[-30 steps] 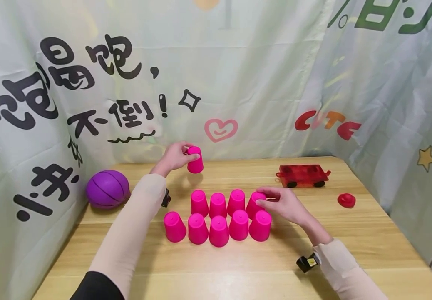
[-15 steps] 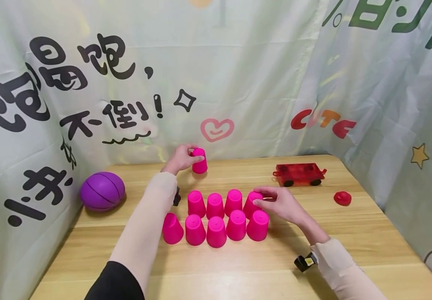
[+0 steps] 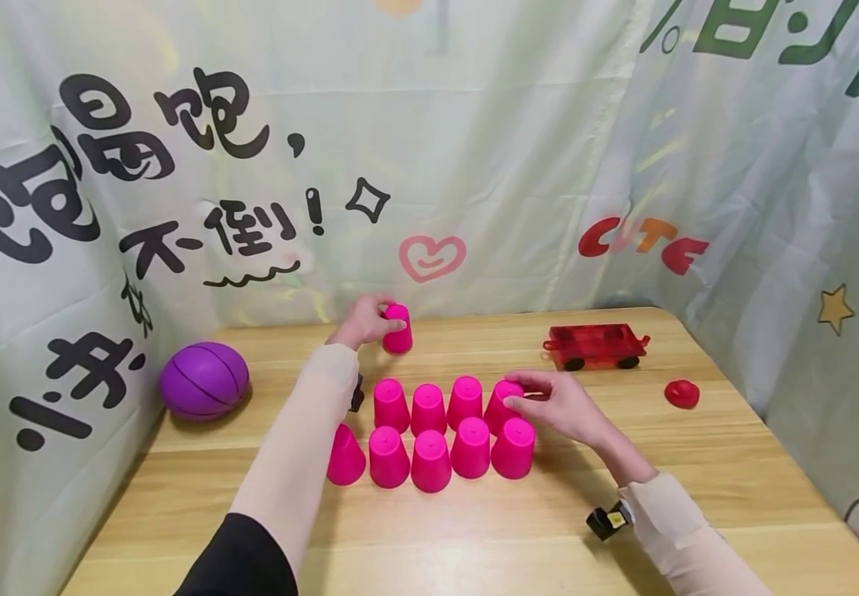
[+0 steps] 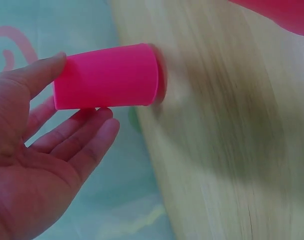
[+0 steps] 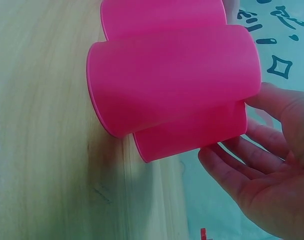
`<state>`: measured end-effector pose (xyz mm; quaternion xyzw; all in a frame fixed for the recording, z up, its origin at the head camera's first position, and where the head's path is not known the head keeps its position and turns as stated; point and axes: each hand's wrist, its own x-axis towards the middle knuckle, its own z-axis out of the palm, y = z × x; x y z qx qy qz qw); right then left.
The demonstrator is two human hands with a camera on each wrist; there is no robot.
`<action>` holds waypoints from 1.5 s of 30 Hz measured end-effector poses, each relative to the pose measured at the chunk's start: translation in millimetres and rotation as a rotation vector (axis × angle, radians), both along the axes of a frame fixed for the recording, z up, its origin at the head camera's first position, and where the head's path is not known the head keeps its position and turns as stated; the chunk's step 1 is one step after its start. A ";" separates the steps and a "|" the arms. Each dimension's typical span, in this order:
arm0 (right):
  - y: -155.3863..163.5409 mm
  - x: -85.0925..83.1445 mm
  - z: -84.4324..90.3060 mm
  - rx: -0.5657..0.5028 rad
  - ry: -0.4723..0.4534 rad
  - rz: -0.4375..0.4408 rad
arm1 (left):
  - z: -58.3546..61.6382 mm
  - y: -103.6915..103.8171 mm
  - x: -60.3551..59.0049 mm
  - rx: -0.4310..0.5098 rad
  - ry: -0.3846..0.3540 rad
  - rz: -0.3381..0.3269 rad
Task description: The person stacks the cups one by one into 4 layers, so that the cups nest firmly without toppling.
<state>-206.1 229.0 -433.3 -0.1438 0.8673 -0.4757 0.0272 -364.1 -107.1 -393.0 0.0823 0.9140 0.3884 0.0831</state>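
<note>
Near the back edge of the table, my left hand (image 3: 364, 323) grips an upside-down pink plastic cup (image 3: 398, 338). The thumb lies on one side of it and fingers on the other, as the left wrist view shows. That cup's rim (image 4: 154, 75) is at or just above the wood; I cannot tell if it touches. My right hand (image 3: 565, 406) holds the rightmost cup (image 3: 499, 407) of the back row between thumb and fingers. In the right wrist view, a front-row cup (image 5: 174, 80) partly hides this held cup (image 5: 197, 132). Several upside-down pink cups (image 3: 431, 463) form two rows.
A purple ball (image 3: 204, 381) sits at the table's left side. On the right are a red toy car base (image 3: 597, 346) with black wheels and a small red object (image 3: 682, 394). A printed curtain (image 3: 504, 165) hangs behind the wooden table (image 3: 429, 538).
My left hand has moved slightly right and then down with its cup, lowering it toward the tabletop. My right hand stays on its cup. The head view has shifted a little.
</note>
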 end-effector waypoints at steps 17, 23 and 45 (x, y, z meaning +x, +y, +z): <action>1.5 -0.4 -2.5 -0.012 0.005 0.001 | -6.3 11.4 -5.6 -0.035 0.001 0.001; 1.5 -0.3 -3.1 -0.018 0.006 -0.001 | -8.2 9.9 -6.1 -0.039 0.007 -0.007; -1.3 1.9 -0.9 0.021 0.022 0.004 | 10.9 -26.6 10.2 -0.060 0.059 -0.142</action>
